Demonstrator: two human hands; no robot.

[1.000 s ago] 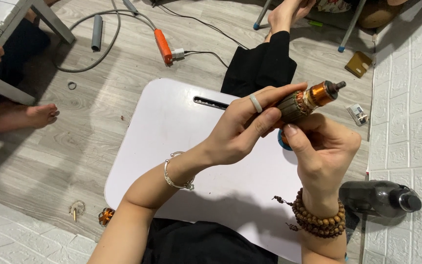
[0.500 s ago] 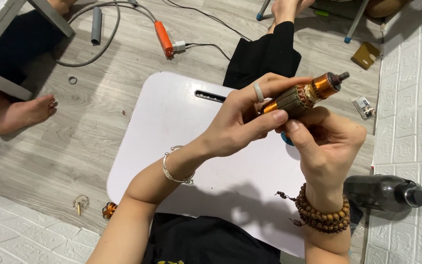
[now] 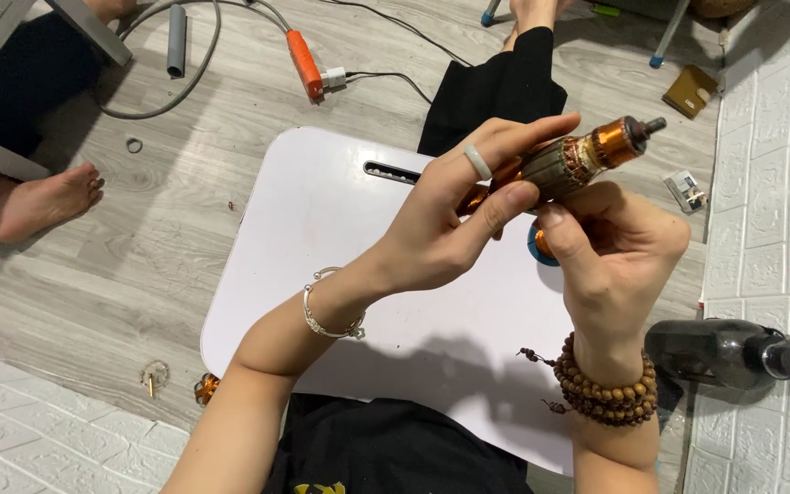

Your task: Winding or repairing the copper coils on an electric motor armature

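My left hand [image 3: 454, 215] and my right hand [image 3: 610, 252] both grip a motor armature [image 3: 587, 157], a cylinder with copper windings, an orange copper end and a short dark shaft pointing up to the right. The left thumb and fingers pinch its middle; a pale ring sits on one left finger. My right hand holds it from below. A blue part [image 3: 539, 245] peeks out under the right thumb. All this hovers above a white lap table [image 3: 340, 238] with a dark slot near its far edge.
A dark plastic bottle [image 3: 724, 352] lies on the floor at right. An orange-handled tool [image 3: 304, 64] with cables lies beyond the table. Another person's bare foot [image 3: 34, 201] rests at left. Small metal bits [image 3: 153, 377] lie near the table's left corner.
The armature and both hands have shifted slightly; the shaft tip now points a bit higher to the right. The grip is the same.
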